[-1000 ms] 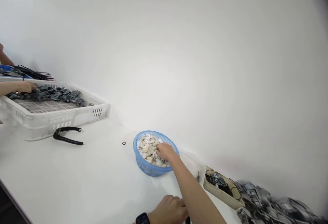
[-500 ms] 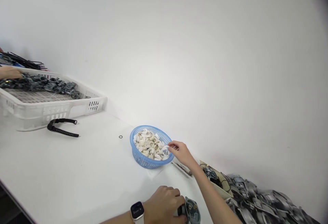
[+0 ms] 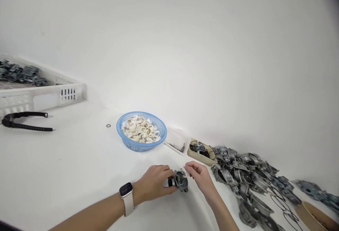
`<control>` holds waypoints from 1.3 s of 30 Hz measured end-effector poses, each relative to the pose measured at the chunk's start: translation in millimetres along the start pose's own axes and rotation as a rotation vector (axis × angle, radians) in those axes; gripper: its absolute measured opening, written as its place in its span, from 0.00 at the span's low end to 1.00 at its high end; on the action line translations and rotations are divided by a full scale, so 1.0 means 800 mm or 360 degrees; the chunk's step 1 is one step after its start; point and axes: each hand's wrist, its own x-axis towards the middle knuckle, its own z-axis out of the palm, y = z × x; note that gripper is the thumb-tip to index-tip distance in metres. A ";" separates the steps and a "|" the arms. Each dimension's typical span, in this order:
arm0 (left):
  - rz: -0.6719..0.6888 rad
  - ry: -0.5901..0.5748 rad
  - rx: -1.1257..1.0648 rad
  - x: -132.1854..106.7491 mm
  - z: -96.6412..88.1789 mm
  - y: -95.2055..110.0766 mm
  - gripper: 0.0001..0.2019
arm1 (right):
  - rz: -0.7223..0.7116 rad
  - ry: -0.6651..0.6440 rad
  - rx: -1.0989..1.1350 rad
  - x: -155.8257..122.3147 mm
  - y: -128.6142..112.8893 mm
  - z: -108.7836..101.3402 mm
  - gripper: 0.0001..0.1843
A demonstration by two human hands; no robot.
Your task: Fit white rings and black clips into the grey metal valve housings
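Note:
My left hand [image 3: 153, 185], with a smartwatch [image 3: 126, 191] on its wrist, is closed around a small grey metal housing [image 3: 180, 180] on the white table. My right hand [image 3: 200, 176] is right beside the housing, its fingertips pinched on a small white piece [image 3: 185, 169] at the housing's top. A blue basket [image 3: 141, 144] full of white curved plastic pieces [image 3: 140, 128] stands a little beyond the hands.
A heap of grey metal housings [image 3: 246, 178] lies to the right, with black O-rings [image 3: 280, 202] beside it. A beige tray [image 3: 201, 152] holds small parts. At far left stand a white crate [image 3: 39, 95] of grey parts and a black strap [image 3: 23, 120]. A small ring [image 3: 108, 126] lies loose.
My right hand left the blue basket with a white piece and came down to the housing in my left hand. The view swung right, and the other person's hand is out of sight.

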 end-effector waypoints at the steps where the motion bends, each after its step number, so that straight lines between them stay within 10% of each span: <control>1: 0.0000 -0.0008 0.0007 0.000 0.000 0.001 0.13 | 0.0016 0.0000 0.0027 -0.001 0.002 0.003 0.18; 39: -0.0067 0.0003 -0.0105 -0.002 -0.005 0.004 0.18 | -0.0370 -0.0221 -0.0526 -0.040 -0.002 -0.009 0.17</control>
